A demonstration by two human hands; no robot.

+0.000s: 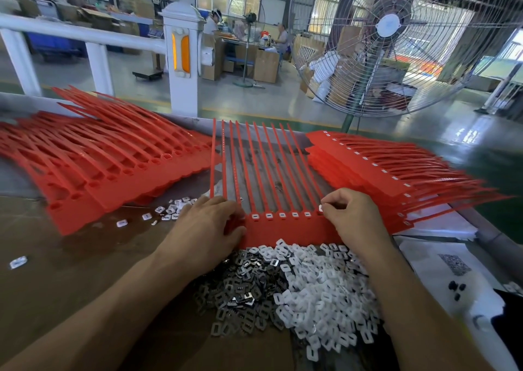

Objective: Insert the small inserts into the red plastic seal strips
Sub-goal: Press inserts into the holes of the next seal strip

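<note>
Insertion in progress at the centre strip (283, 226), a red comb of seals lying flat on the bench between the two hands, tails pointing away. Five sockets along its head already show white; the next, at the right end, sits under the right hand (355, 217). That hand pinches one white insert (321, 208) between thumb and fingertip, other fingers curled, just above the socket. Done well, the insert likely goes in square to the opening and pressed flush, with the strip kept from sliding. Left hand (209, 229) lies on the strip's left end, fingers bent over its edge, steadying it. Loose inserts (311, 291) heaped just near of the strip. Unfilled stack (107, 166) left, filled stack (373, 166) right.
</note>
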